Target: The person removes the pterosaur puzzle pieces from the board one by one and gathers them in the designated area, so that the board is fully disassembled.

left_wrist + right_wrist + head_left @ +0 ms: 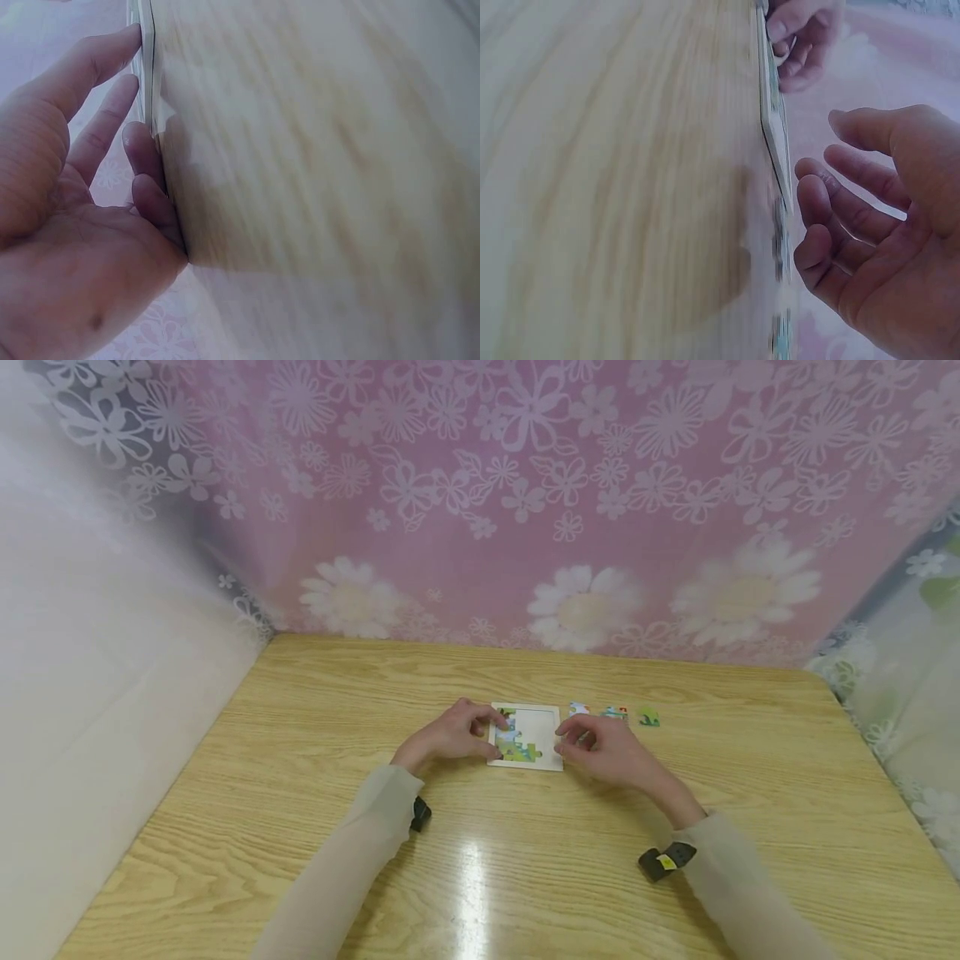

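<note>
A small white puzzle tray (542, 735) lies flat on the wooden table (300, 793), with several colourful pieces fitted in its left half. My left hand (457, 737) rests at the tray's left edge, its fairly straight fingers (139, 154) touching the tray (147, 75). My right hand (603, 747) hovers at the tray's right edge (775, 135); its fingers (832, 202) are loosely curled and hold nothing. Three loose pieces lie in a row behind the right hand: a pale one (578, 708), a mixed one (615, 712) and a green one (649, 717).
A pink flowered curtain (525, 510) hangs close behind the table's far edge. White drapes stand at the left (90, 693) and right (907, 677) sides. Bare tabletop lies to the left, to the right and in front of the tray.
</note>
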A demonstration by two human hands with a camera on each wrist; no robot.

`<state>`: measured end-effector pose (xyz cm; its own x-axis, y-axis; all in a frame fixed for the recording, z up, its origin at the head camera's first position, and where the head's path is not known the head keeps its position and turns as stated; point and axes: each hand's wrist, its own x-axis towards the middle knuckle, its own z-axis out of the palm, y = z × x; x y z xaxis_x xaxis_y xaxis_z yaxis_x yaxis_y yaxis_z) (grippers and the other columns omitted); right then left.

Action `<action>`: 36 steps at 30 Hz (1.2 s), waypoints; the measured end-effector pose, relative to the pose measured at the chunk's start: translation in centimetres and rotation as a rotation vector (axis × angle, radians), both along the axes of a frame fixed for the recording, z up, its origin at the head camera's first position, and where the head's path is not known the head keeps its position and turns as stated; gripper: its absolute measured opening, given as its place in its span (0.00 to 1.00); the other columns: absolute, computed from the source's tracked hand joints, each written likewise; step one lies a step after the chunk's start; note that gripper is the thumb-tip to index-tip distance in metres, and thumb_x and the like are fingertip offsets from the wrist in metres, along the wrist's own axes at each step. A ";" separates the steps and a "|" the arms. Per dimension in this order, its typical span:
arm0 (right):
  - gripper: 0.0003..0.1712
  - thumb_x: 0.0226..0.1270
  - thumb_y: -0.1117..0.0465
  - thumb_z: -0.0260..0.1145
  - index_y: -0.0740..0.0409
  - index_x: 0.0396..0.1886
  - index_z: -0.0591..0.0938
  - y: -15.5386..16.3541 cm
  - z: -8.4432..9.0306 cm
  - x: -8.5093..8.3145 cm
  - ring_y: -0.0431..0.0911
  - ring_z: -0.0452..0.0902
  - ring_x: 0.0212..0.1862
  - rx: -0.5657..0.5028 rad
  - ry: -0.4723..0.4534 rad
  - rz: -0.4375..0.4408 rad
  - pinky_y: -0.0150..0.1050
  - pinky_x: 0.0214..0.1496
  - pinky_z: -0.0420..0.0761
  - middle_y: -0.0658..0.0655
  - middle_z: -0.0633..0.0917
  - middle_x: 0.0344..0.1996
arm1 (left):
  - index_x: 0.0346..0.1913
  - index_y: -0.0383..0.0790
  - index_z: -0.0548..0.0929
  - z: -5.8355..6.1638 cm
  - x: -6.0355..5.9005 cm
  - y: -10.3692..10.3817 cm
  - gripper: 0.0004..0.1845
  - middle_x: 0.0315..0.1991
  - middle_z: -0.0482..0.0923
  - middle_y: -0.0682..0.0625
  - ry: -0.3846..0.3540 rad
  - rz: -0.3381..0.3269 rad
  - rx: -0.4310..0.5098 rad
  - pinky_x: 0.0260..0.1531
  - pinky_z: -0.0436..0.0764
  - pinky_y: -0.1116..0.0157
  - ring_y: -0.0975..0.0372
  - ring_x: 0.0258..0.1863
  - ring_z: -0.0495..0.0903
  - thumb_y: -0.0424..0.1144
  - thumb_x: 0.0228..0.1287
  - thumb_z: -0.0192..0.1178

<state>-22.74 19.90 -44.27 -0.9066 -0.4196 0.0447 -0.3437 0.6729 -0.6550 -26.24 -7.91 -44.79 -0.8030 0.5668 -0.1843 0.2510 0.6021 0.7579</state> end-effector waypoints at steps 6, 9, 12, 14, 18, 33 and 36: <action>0.10 0.62 0.53 0.66 0.49 0.42 0.82 -1.6 -0.2 -0.2 0.39 0.76 0.29 0.011 0.003 0.030 0.35 0.32 0.75 0.47 0.83 0.30 | 0.51 0.49 0.80 0.0 0.0 0.1 0.19 0.44 0.63 0.42 -0.008 0.014 0.010 0.41 0.63 0.59 0.56 0.41 0.60 0.43 0.55 0.69; 0.11 0.61 0.53 0.67 0.51 0.41 0.82 -2.3 -0.3 -0.3 0.39 0.76 0.29 0.016 -0.007 0.040 0.35 0.32 0.74 0.48 0.83 0.29 | 0.51 0.49 0.80 0.0 0.0 0.2 0.20 0.44 0.63 0.42 -0.007 0.017 0.008 0.41 0.63 0.59 0.56 0.40 0.60 0.42 0.55 0.69; 0.12 0.61 0.53 0.68 0.51 0.42 0.82 -2.8 -0.3 -0.3 0.39 0.75 0.28 0.020 -0.030 0.041 0.35 0.31 0.74 0.48 0.82 0.28 | 0.51 0.49 0.80 0.0 0.0 0.2 0.20 0.44 0.64 0.42 0.000 0.017 0.005 0.41 0.63 0.60 0.56 0.41 0.60 0.42 0.55 0.69; 0.12 0.61 0.52 0.67 0.51 0.42 0.82 -3.1 -0.4 -0.4 0.39 0.74 0.27 0.036 -0.034 0.048 0.34 0.29 0.73 0.48 0.82 0.28 | 0.51 0.49 0.80 0.0 0.0 0.2 0.19 0.44 0.64 0.42 0.007 0.012 0.006 0.41 0.63 0.60 0.56 0.41 0.60 0.42 0.55 0.69; 0.14 0.59 0.51 0.68 0.51 0.43 0.82 -3.5 -0.6 -0.5 0.40 0.73 0.26 0.063 -0.042 0.053 0.35 0.29 0.73 0.48 0.81 0.27 | 0.51 0.49 0.80 -0.1 -0.1 0.2 0.19 0.43 0.64 0.42 0.008 0.008 0.013 0.41 0.62 0.59 0.56 0.40 0.60 0.42 0.56 0.69; 0.13 0.56 0.54 0.71 0.53 0.39 0.82 -4.5 -0.8 -0.6 0.42 0.70 0.31 0.124 -0.022 0.028 0.37 0.36 0.71 0.50 0.78 0.29 | 0.51 0.50 0.79 0.0 -0.1 0.4 0.19 0.45 0.61 0.44 -0.007 0.026 -0.010 0.41 0.63 0.60 0.56 0.41 0.60 0.42 0.55 0.69; 0.13 0.57 0.55 0.71 0.53 0.39 0.82 -4.7 -0.8 -0.5 0.42 0.70 0.31 0.133 -0.035 0.026 0.37 0.36 0.71 0.50 0.78 0.29 | 0.50 0.49 0.79 0.0 -0.1 0.5 0.18 0.45 0.61 0.43 0.000 0.028 -0.009 0.42 0.63 0.59 0.56 0.41 0.60 0.42 0.55 0.69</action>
